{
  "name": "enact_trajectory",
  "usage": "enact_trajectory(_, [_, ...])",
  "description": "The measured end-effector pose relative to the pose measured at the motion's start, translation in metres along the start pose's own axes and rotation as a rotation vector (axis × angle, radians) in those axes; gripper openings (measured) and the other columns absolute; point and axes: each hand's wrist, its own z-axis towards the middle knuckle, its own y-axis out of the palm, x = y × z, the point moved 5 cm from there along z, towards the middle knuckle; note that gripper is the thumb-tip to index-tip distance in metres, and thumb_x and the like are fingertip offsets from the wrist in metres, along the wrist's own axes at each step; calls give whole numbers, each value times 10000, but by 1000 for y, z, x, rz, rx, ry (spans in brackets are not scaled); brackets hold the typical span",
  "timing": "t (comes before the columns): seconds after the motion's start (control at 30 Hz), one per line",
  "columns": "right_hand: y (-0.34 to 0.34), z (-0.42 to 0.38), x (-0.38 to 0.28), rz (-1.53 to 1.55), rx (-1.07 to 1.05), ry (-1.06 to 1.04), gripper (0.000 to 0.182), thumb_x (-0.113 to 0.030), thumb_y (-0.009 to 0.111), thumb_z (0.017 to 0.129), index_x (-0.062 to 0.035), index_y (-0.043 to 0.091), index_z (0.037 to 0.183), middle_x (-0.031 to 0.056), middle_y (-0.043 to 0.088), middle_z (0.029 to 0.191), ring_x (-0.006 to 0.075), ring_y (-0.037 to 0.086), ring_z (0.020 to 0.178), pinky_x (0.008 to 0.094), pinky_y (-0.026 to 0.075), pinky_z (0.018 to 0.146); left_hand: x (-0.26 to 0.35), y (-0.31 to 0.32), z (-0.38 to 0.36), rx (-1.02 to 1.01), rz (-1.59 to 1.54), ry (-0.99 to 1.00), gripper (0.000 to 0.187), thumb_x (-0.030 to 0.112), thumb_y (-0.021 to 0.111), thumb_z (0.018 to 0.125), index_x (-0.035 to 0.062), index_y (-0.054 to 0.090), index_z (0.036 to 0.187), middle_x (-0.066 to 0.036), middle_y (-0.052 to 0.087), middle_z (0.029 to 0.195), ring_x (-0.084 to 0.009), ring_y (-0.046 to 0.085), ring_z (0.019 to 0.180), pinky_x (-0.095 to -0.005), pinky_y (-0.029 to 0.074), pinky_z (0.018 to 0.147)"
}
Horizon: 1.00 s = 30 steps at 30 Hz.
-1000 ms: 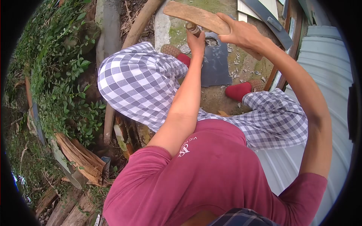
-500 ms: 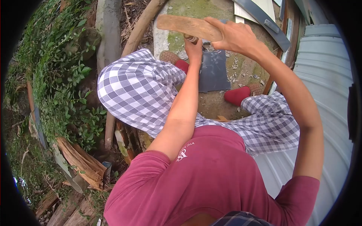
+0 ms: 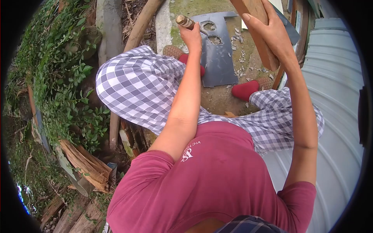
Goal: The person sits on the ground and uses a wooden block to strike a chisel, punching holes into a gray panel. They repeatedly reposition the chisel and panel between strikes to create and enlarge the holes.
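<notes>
- Left hand [image 3: 191, 39] grips my chisel [image 3: 185, 22], slanted toward the dark sheet [image 3: 218, 66], seemingly for aim.
- My right hand [image 3: 274, 34] clasps a wooden block [image 3: 262, 48] aside, apparently clearing the chisel.

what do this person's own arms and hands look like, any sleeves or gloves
Both arms wear short, plain maroon sleeves and are bare below them. The left hand and right hand are ungloved and unadorned, as far as shows.

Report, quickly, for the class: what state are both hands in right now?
Left hand: closed, holding a wooden-handled tool.
Right hand: closed around a wooden block.
</notes>
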Motion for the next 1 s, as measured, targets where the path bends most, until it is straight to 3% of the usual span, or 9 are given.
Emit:
enact_trajectory(0.1, [-16,-17,36,81,64,38,852,-414,671,728,-40,309,1402,232,492,1274,307,490,1182,343,367,993,-4,0,-15,68,171,-8,468,139,742,701,-7,494,1070,-158,614,943,-278,614,859,-377,467,808])
enact_trajectory(0.13, [-18,-21,55,77,113,30,828,-436,660,724,-83,339,1401,215,539,1201,287,552,1063,354,426,896,0,0,-19,62,216,-26,556,174,765,686,-18,469,1115,-199,603,989,-334,609,903,-407,456,828])
enact_trajectory(0.17, [-22,-24,65,75,162,21,807,-458,649,721,-125,368,1400,197,586,1127,267,614,944,365,485,799,-1,1,-21,57,220,-21,556,174,765,686,-18,469,1115,-199,603,989,-334,609,903,-407,456,828])
enact_trajectory(0.2, [-25,-29,74,89,132,50,837,-506,646,744,-92,349,1408,176,523,1235,242,560,1056,348,456,859,-1,1,-23,52,238,7,577,184,774,681,-21,467,1124,-206,601,997,-345,605,919,-413,453,832])
enact_trajectory(0.57, [-18,-37,96,126,170,41,812,-496,637,744,-115,356,1403,183,550,1202,254,571,1053,360,457,871,11,2,-32,48,302,74,690,223,806,663,-48,441,1181,-243,579,1064,-385,572,979,-431,434,869])
enact_trajectory(0.63, [-20,-36,84,126,190,14,795,-475,640,730,-134,371,1397,190,581,1163,259,595,1017,365,470,854,11,2,-32,57,311,72,701,223,810,661,-54,436,1186,-248,575,1070,-389,568,986,-432,433,871])
enact_trajectory(0.7, [-26,-35,53,61,89,119,843,-408,674,729,-41,314,1398,230,485,1284,311,484,1186,347,363,1001,9,4,-32,65,317,69,713,224,814,659,-60,432,1190,-252,571,1077,-393,563,992,-433,433,873])
enact_trajectory(1.0, [-21,-3,-13,-34,88,-64,877,-446,657,699,-38,316,1396,253,507,1248,335,516,1143,361,390,970,2,0,-29,141,346,95,732,227,819,658,-74,417,1190,-268,574,1050,-420,565,969,-441,436,859])
